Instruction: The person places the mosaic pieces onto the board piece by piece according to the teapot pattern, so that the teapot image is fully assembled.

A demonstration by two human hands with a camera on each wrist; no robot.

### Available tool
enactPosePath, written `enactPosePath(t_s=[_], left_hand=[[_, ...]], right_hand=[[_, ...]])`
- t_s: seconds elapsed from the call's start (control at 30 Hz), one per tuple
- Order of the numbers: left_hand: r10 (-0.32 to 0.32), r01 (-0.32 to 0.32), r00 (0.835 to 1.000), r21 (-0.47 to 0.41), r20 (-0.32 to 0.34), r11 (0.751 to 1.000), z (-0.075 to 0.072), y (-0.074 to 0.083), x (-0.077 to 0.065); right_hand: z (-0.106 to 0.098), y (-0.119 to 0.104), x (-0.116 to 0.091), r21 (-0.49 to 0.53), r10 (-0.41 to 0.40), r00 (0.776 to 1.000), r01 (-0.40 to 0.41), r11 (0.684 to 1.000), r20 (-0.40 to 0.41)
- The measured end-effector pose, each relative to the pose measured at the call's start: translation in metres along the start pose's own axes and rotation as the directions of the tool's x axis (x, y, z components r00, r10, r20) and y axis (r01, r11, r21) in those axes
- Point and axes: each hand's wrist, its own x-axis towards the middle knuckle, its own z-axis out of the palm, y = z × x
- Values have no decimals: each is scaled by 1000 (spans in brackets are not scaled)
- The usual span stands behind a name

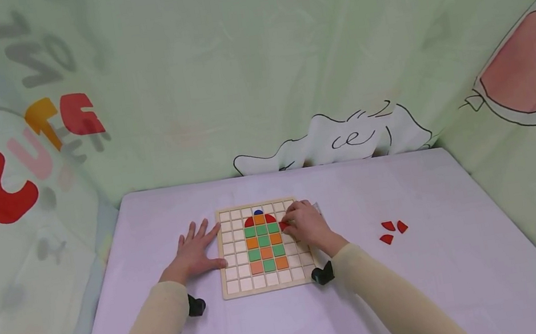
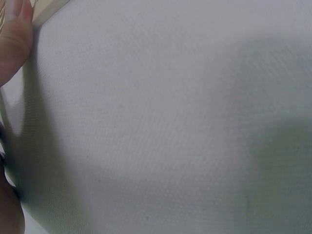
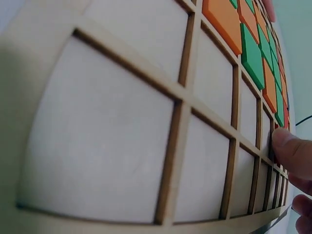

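Note:
A wooden grid board (image 1: 242, 292) lies flat in front of me, bearing green and orange square tiles, two red curved pieces at their top corners and a blue piece (image 1: 258, 212) above. My right hand (image 1: 306, 225) pinches a red piece (image 1: 284, 226) over the board, just right of the upper green tiles. In the right wrist view the thumb (image 3: 295, 148) covers most of that piece. My left hand (image 1: 196, 254) is spread on the table, thumb and forefinger touching the board's left edge. Only part of its thumb (image 2: 14, 44) shows in the left wrist view.
Three loose red quarter-round pieces (image 1: 388, 226) lie on the table right of the board. A pale card (image 1: 317, 208) shows partly behind my right hand. The table has a lilac cloth (image 1: 282, 332), with printed curtains around its back and sides.

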Motion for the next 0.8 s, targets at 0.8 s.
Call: enactPosePath(t_s=[0.8], left_hand=[[-5,5,1000,1,-3,1000,1,0,0]], right_hand=[[-2,4,-10,44,-4,997,7,999,-74]])
